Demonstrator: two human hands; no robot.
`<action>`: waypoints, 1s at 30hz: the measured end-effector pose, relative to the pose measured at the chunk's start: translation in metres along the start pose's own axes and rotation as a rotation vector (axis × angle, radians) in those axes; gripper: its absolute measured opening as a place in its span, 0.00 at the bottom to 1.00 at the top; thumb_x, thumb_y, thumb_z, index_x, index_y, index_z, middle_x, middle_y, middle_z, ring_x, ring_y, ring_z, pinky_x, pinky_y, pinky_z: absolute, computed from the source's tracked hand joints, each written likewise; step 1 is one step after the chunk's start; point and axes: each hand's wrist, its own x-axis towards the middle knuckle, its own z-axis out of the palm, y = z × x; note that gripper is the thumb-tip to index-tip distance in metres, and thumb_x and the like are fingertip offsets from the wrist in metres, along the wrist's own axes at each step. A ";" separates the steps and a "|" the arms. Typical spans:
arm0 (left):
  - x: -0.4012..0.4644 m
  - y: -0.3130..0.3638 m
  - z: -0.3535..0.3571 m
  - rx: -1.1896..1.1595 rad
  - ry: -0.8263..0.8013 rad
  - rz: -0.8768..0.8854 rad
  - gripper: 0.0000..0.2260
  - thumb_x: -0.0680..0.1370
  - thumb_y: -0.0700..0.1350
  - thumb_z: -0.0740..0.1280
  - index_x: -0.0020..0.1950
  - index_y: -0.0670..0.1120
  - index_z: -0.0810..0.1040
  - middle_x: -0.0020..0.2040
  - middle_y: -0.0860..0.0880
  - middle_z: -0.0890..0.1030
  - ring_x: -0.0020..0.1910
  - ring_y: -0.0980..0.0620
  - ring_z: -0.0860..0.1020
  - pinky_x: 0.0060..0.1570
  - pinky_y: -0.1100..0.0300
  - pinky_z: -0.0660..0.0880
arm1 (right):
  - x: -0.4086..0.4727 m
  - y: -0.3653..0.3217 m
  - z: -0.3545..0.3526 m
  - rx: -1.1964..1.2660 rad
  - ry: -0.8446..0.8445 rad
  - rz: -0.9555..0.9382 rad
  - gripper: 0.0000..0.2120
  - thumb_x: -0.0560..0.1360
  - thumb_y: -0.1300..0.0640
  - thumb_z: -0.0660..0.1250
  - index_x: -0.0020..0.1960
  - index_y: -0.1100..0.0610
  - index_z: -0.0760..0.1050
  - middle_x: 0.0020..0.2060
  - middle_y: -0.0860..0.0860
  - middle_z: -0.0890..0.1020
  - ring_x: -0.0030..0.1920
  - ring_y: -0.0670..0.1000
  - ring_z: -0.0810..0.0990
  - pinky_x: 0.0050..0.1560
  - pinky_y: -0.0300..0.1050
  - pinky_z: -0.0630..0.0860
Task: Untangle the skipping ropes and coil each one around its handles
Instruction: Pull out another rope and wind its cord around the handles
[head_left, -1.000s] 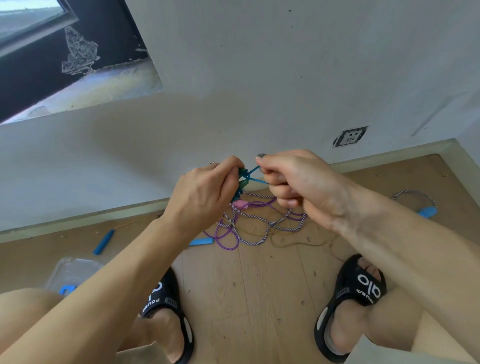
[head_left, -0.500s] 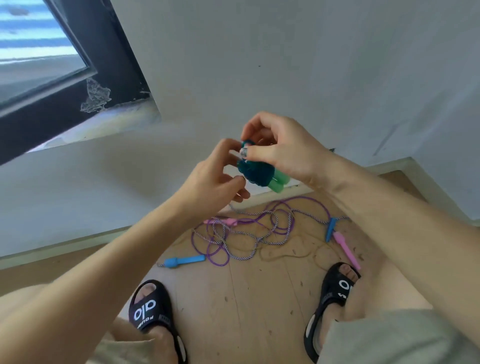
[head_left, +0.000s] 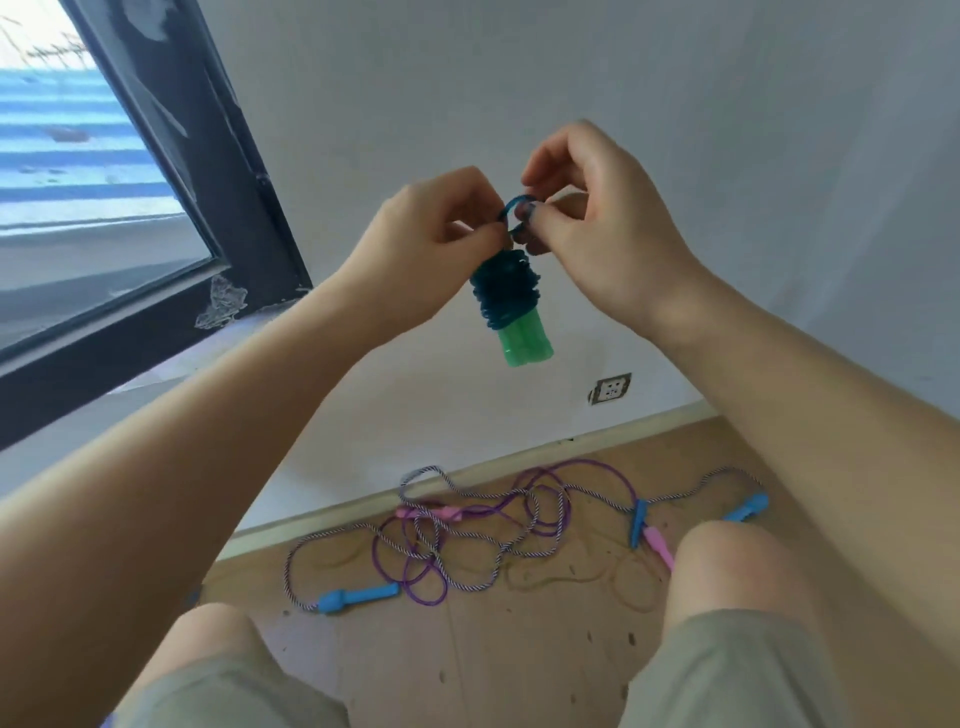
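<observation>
**Securing the last loop of the teal rope: points of failure**

We hold the teal rope (head_left: 506, 291), already coiled around its paired green handles (head_left: 524, 343), raised in front of the wall, well above the floor (head_left: 519, 665). Our left hand (head_left: 415, 239) pinches the top of the bundle; our right hand (head_left: 592, 223) pinches the small free loop (head_left: 515, 210) standing above the coil. Both grips are closed on the rope with fingertips only, and the handles hang below, unsupported.

We judge the step in hand to be tucking or tying off this last loop. Three risks follow. First, a fingertip pinch is narrow: if either hand lets go before the loop is locked, the smooth cord may spring back and several turns may loosen. Second, pulling the loop too hard could drag the coil upward off the handles, whose lower ends are bare. Third, a dropped bundle would land on or near the purple rope (head_left: 571, 470) and the striped rope (head_left: 498, 564), which lie knotted together on the floor with their blue handles (head_left: 358, 597) and pink handles (head_left: 658, 545), and could catch in them.
</observation>
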 end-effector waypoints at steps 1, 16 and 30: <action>0.010 0.004 -0.005 0.012 0.010 0.021 0.02 0.78 0.42 0.65 0.48 0.47 0.77 0.45 0.56 0.83 0.43 0.59 0.83 0.43 0.64 0.75 | 0.010 -0.002 -0.002 0.013 0.052 0.003 0.06 0.76 0.63 0.66 0.49 0.53 0.71 0.46 0.49 0.79 0.43 0.52 0.84 0.48 0.52 0.82; 0.162 0.171 -0.143 0.094 0.150 0.199 0.03 0.79 0.43 0.65 0.46 0.47 0.76 0.38 0.55 0.81 0.39 0.57 0.80 0.38 0.70 0.72 | 0.176 -0.179 -0.099 -0.033 0.332 -0.120 0.06 0.75 0.66 0.66 0.46 0.56 0.71 0.40 0.49 0.81 0.38 0.50 0.84 0.42 0.50 0.80; 0.234 0.355 -0.242 0.298 0.176 0.279 0.05 0.82 0.45 0.61 0.49 0.45 0.73 0.38 0.53 0.78 0.36 0.50 0.76 0.35 0.50 0.74 | 0.258 -0.345 -0.202 -0.023 0.436 0.027 0.04 0.80 0.64 0.64 0.50 0.56 0.72 0.42 0.49 0.79 0.31 0.51 0.79 0.31 0.47 0.74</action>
